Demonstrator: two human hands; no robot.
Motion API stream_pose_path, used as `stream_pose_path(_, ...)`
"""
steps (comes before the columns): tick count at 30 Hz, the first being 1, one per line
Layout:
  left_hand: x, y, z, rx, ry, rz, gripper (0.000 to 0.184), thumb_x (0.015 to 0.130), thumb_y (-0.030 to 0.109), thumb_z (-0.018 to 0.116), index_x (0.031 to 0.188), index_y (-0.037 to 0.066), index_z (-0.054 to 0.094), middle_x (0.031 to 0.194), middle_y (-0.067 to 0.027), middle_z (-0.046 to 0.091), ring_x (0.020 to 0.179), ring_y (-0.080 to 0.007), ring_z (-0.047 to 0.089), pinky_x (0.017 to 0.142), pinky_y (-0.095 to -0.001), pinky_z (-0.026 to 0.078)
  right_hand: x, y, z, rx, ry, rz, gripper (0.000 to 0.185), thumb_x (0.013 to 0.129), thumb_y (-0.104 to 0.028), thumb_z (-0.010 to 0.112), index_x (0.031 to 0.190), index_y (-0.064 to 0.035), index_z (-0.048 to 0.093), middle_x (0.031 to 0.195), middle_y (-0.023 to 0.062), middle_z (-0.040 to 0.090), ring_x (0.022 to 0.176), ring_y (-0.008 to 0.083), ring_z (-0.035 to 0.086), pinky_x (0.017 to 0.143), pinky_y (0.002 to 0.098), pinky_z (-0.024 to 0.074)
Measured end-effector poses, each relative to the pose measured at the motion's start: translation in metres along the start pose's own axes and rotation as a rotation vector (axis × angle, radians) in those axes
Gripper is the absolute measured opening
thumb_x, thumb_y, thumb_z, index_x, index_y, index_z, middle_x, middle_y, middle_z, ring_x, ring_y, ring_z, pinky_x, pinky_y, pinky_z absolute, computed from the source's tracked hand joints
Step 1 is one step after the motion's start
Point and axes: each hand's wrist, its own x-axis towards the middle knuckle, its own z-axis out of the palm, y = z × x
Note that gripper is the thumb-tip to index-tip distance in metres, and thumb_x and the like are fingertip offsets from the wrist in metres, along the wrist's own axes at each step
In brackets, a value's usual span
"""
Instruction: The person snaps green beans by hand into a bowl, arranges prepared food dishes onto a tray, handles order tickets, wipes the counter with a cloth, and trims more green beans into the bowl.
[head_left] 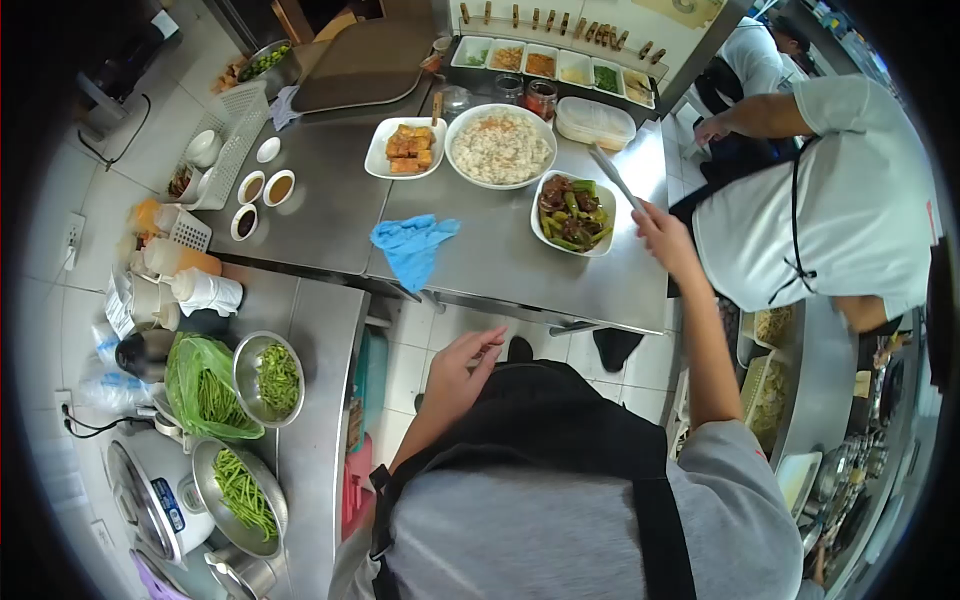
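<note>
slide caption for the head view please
Right hand grips a metal utensil near a white bowl of green vegetables; left hand holds nothing.

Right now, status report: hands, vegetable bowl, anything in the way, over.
Right hand gripping metal utensil beside vegetable bowl. Left hand looks empty, near black apron. Bowl filled, sitting on steel counter. Blue cloth left of bowl, clear of utensil.

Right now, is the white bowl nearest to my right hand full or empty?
The white bowl near your right hand looks full, or nearly: green and dark food pieces cover its bottom, leaving only a white margin showing.
</note>
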Motion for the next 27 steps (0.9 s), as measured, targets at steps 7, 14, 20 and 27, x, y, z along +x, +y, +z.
stream_pose_path(7, 0.034, 0.011, 0.043, 0.029, 0.021, 0.040, 0.028, 0.090, 0.007, 0.057, 0.117, 0.006, 0.063, 0.092, -0.0097, 0.066, 0.078, -0.0186, 0.063, 0.069, -0.0268, 0.049, 0.029, 0.032, -0.058, -0.150, -0.279, 0.137, 0.035, 0.086, -0.030, 0.064, 0.113, -0.0094, 0.068, 0.067, 0.0033, 0.062, 0.050, 0.0078, 0.051, 0.047, 0.0229, 0.0433)
stream_pose_path(14, 0.048, 0.019, 0.056, 0.065, -0.021, -0.007, 0.031, 0.089, 0.001, 0.057, 0.119, 0.006, 0.063, 0.093, -0.0095, 0.067, 0.086, -0.0159, 0.065, 0.076, -0.0260, 0.050, 0.054, 0.034, -0.047, -0.251, -0.329, -0.016, 0.030, 0.084, -0.028, 0.063, 0.106, -0.0090, 0.071, 0.065, 0.0033, 0.064, 0.054, 0.0121, 0.056, 0.053, 0.0269, 0.0467)
stream_pose_path(20, 0.052, 0.012, 0.060, 0.075, 0.018, 0.006, 0.029, 0.090, 0.005, 0.057, 0.118, 0.007, 0.063, 0.093, -0.0095, 0.066, 0.080, -0.0185, 0.064, 0.071, -0.0271, 0.049, 0.046, 0.023, -0.067, -0.199, -0.353, 0.023, 0.029, 0.084, -0.024, 0.064, 0.108, -0.0084, 0.071, 0.063, 0.0029, 0.063, 0.051, 0.0097, 0.054, 0.052, 0.0256, 0.0457)
stream_pose_path(27, 0.048, 0.008, 0.057, 0.103, 0.064, -0.026, 0.030, 0.089, 0.006, 0.057, 0.118, 0.008, 0.062, 0.092, -0.0090, 0.065, 0.078, -0.0199, 0.063, 0.070, -0.0276, 0.049, 0.026, 0.008, -0.064, -0.105, -0.462, 0.110, 0.029, 0.085, -0.027, 0.063, 0.106, -0.0091, 0.071, 0.065, 0.0015, 0.063, 0.053, 0.0088, 0.052, 0.051, 0.0261, 0.0448)
